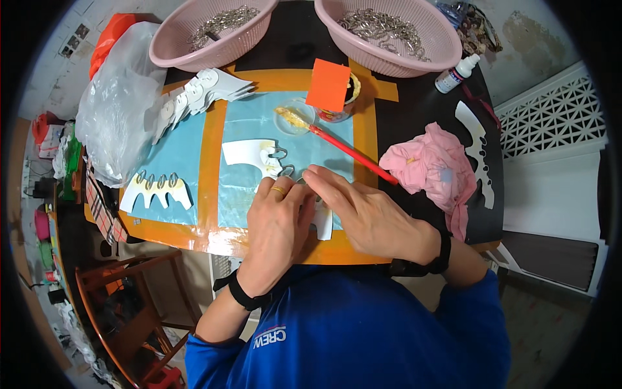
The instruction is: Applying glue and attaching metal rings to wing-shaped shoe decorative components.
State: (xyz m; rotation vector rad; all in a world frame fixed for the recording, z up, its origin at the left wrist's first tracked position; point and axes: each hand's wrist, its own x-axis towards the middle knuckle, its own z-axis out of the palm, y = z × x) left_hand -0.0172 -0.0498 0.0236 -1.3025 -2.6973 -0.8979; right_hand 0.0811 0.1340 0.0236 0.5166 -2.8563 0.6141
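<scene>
A white notched card (249,152) lies on the blue sheet in front of me, with several oval metal rings (280,153) set along its notches. My left hand (278,211) is closed over the card's near part, its fingers curled against it. From the right, my right hand (379,217) reaches in, its fingers pressed together and fingertips close to the left hand. Something between them may be a ring, but the fingers hide it. Below the hands, the card's near end (324,223) shows.
Two pink baskets (214,59) (395,65) of metal rings stand at the back. A red-handled brush (353,154) rests on a small clear dish (295,117) beside a glue tin (334,117). Stacked white cards (201,97), a ringed card (155,192) and a pink cloth (431,168) surround the work.
</scene>
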